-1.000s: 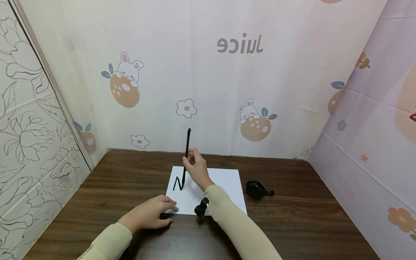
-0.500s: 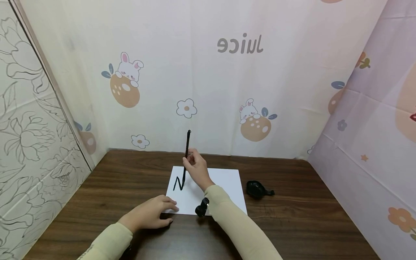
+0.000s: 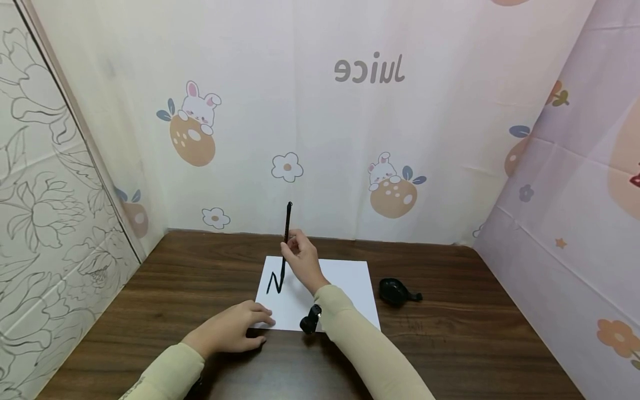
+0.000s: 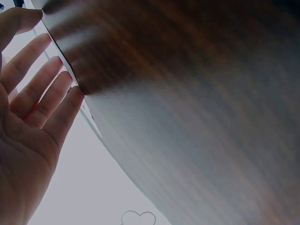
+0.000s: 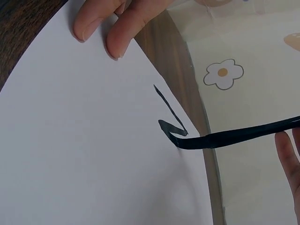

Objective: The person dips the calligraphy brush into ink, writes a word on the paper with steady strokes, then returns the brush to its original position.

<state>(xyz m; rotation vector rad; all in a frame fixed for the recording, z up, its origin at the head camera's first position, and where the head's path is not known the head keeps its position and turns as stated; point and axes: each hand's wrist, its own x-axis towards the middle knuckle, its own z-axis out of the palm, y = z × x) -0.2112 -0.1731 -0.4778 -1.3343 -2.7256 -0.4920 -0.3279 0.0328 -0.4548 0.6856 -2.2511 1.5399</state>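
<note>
Right hand is pinching a black brush while left hand is resting on white paper

The right hand [image 3: 303,262] is pinching a thin black brush [image 3: 287,225] between its thumb and fingers. The brush is standing almost straight up, with its top leaning just a bit to the right. Its soft tip is touching the far left part of the white paper [image 3: 345,289], and the right wrist view is showing the tip bending there. The tip is sitting at the end of a black zigzag line [image 3: 276,282].

The left hand [image 3: 232,328] is not gripping anything. Its fingers are stretching out loosely, and some fingertips are touching the near left corner of the paper. Its thumb is lying lower down, on the near side of the paper's edge.

The paper is lying flat on a brown wooden desk [image 3: 195,269]. A shiny black dish [image 3: 393,291] is sitting just to the right of the paper, with its thin end pointing right. Behind the desk, a pale cloth [image 3: 325,122] is hanging, with bunnies, flowers and the word "Juice" showing backwards. The right hand and its sleeve [image 3: 372,347] are covering some of the paper. A small black gadget [image 3: 309,320] is sticking out at the right wrist, also over the paper.

The right arm is slanting from the near right side toward the far left. The left arm is coming in from the near left, with the hand lying low and its back facing up.
</note>
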